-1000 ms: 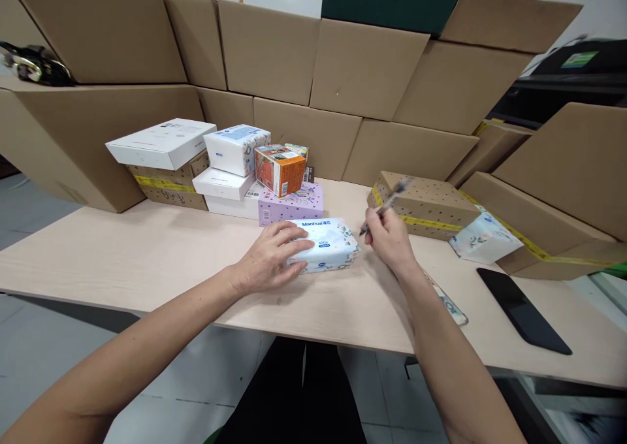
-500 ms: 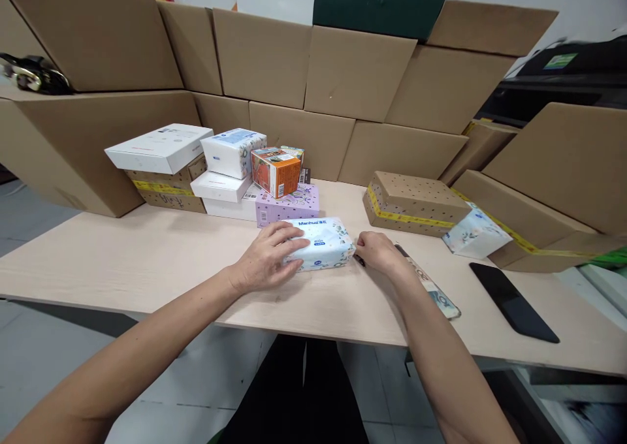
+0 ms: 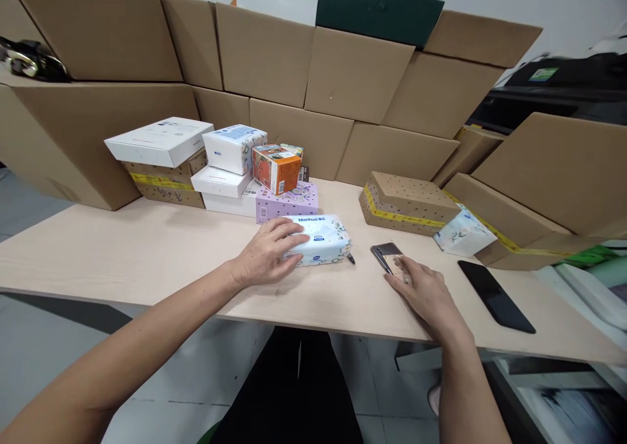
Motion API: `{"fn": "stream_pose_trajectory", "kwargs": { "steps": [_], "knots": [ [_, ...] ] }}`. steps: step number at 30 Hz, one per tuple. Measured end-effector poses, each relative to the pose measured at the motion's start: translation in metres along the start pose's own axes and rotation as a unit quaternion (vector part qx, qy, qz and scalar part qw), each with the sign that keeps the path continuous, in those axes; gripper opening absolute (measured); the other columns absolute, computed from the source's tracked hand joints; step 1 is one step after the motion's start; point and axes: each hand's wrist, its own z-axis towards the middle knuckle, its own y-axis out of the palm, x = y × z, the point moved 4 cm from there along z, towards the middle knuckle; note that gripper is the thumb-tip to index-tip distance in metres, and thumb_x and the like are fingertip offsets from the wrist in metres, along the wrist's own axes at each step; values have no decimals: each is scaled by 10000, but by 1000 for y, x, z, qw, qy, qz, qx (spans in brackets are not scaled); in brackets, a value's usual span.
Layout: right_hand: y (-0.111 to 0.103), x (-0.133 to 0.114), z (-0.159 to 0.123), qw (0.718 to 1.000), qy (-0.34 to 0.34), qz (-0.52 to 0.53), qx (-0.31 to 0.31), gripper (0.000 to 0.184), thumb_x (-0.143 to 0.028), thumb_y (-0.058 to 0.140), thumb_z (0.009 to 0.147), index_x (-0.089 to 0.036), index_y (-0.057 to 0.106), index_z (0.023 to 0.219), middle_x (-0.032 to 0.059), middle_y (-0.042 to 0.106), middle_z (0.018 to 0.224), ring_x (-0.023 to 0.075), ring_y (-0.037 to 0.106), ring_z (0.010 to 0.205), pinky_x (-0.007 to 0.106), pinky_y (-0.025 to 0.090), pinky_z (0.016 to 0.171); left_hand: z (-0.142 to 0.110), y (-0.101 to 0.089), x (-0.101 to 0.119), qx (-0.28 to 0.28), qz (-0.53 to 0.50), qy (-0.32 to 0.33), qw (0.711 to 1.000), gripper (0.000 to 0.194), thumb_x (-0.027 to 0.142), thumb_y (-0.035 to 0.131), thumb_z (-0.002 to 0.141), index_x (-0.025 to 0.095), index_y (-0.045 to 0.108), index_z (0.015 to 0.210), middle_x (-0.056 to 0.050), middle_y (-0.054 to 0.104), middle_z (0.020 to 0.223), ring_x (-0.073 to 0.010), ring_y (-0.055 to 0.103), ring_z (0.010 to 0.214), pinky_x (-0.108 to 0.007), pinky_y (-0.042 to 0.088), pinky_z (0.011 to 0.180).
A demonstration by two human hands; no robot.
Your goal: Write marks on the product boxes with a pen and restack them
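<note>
My left hand (image 3: 272, 251) is wrapped over the left end of a white and pale-blue tissue pack (image 3: 326, 235), fingers on top and thumb along the near side. The pack lies flat on the table. A small black tip (image 3: 351, 258), like the end of a pen, sticks out by its right end; the rest is hidden. Further right, my right hand (image 3: 426, 290) grips a phone (image 3: 386, 251) with a picture-patterned back, thumb at its left edge and fingers over it. My palm covers its near part.
A black phone (image 3: 494, 297) lies at the right. Behind stand a taped brown box (image 3: 411, 199), another tissue pack (image 3: 463, 232), a purple box (image 3: 289, 199), an orange box (image 3: 278, 170) and stacked white boxes (image 3: 161, 140). Cardboard panels (image 3: 298, 130) wall the table's back.
My right hand has left the tissue pack's right end and moved right onto the patterned phone. The black tip now shows more plainly. My left hand stays on the pack. The view has shifted slightly.
</note>
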Motion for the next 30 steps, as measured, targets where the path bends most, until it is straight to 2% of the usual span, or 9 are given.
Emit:
{"fn": "stream_pose_trajectory", "kwargs": {
  "steps": [7,10,12,14,18,21,23,25,30],
  "knots": [
    [-5,3,5,994,30,84,65,788,-570,607,788,-94,523,1411,208,682,1228,388,613,1138,497,456,967,-2,1,0,8,0,0,1000,375,262,625,864,187,607,1231,-129,632,1228,-290,533,1179,-511,492,1013],
    [-13,6,-4,957,96,249,114,796,-570,705,710,-143,576,1370,182,695,1210,352,636,1122,470,485,952,-2,1,-1,9,1,0,1000,377,265,626,863,190,607,1232,-128,635,1230,-289,537,1174,-511,495,1008],
    [-17,0,-12,889,117,427,121,741,-535,744,686,-173,612,1318,146,703,1206,308,662,1080,415,525,902,-2,1,-1,11,-1,-1,1000,376,266,625,861,195,611,1230,-125,638,1227,-288,542,1169,-510,497,1004],
    [-19,-17,-21,782,110,608,82,641,-535,705,726,-190,641,1262,122,719,1178,274,688,1010,376,558,831,-1,1,-1,14,-2,-3,1000,376,267,624,859,199,614,1229,-124,641,1221,-287,548,1162,-511,499,999],
    [-13,-82,-40,532,54,837,-114,618,-634,509,821,-178,674,1205,139,729,1153,239,703,916,368,583,773,-1,1,1,19,2,4,1000,382,264,626,855,183,613,1228,-136,642,1215,-287,551,1154,-508,500,996],
    [-4,-132,-54,401,25,878,-261,594,-620,473,855,-191,659,1222,114,727,1170,224,700,926,390,583,796,0,1,3,21,11,10,1000,373,257,625,854,179,613,1218,-138,641,1211,-286,550,1149,-499,498,998],
    [0,-157,-58,346,19,882,-319,579,-615,444,877,-206,652,1229,94,717,1205,225,698,975,418,574,842,1,0,4,24,13,13,1000,361,255,618,853,172,616,1204,-140,644,1191,-285,552,1131,-492,498,995],
    [0,-175,-57,317,9,882,-350,580,-606,415,890,-198,652,1227,90,718,1199,227,698,985,422,572,848,1,-1,5,20,12,11,1000,344,250,593,853,171,622,1187,-139,644,1177,-285,549,1122,-489,496,992],
    [-1,-199,-46,316,-19,879,-356,582,-584,376,895,-178,654,1206,106,742,1101,239,700,885,453,574,807,1,0,4,0,0,0,1000,305,243,542,833,167,643,1110,-139,642,1169,-295,531,1128,-497,484,997]
  ]
}}
